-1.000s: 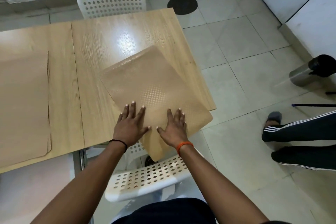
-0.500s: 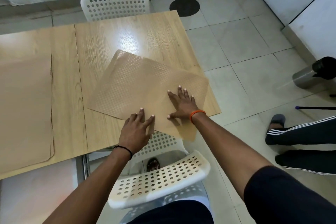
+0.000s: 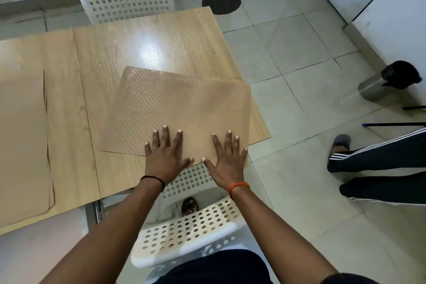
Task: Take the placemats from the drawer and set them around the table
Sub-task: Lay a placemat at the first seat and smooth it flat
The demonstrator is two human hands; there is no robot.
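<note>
1. A tan placemat with a dotted texture lies flat on the right end of the wooden tabletop, turned a little askew; its 5 o'clock corner juts just past the near edge.
2. The left hand lies flat on the near edge of the placemat, fingers straight and spread, grasping nothing; a black band sits on its wrist.
3. The right hand presses flat on the placemat's near right part just beside the left, fingers likewise spread and straight, an orange band at its wrist.
4. At 9 o'clock from the hands, a second placemat lies on the left part of the tabletop, well apart from the first; a seam in the tabletop runs between them.
5. Directly below the hands, at 6 o'clock, a white perforated chair stands pushed against the tabletop's near edge, between the person's body and the tabletop.
6. At 12 o'clock, the back of another white chair rises beyond the far edge.
7. A round dark patch marks the tiled floor at 1 o'clock.
8. At 3 o'clock, a metal flask with a black top stands on the floor near the white wall.
9. Below it, at 4 o'clock, another person's legs in dark striped trousers stretch over the tiles, a grey slipper on one foot.
</note>
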